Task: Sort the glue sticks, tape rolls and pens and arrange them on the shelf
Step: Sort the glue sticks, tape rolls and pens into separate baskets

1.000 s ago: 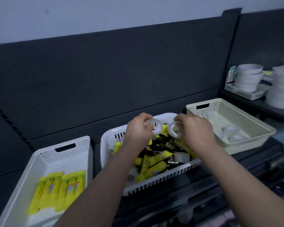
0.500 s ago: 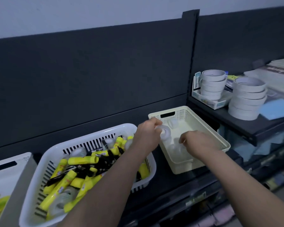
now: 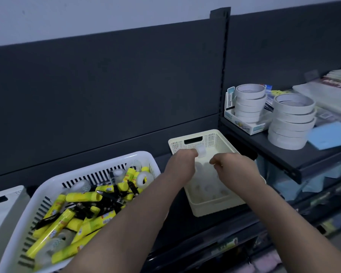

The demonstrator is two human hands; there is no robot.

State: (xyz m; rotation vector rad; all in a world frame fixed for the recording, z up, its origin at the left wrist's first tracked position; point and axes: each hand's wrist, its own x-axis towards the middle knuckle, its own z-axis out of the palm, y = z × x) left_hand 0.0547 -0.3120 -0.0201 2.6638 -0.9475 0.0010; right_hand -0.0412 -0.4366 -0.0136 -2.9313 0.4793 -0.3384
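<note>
Your left hand (image 3: 182,164) pinches a small clear tape roll (image 3: 200,151) at its fingertips. It holds the roll over the cream perforated plastic basket (image 3: 215,134) on the dark shelf (image 3: 177,219), likely because that basket collects tape: pale rolls (image 3: 205,186) already lie on its floor. Your right hand (image 3: 234,168) hovers beside it over the same basket with fingers curled; you cannot tell whether it grips anything. To the left, the white slotted plastic basket (image 3: 47,186) holds the unsorted yellow glue sticks (image 3: 83,197), black pens (image 3: 108,196) and more clear rolls (image 3: 144,179).
</note>
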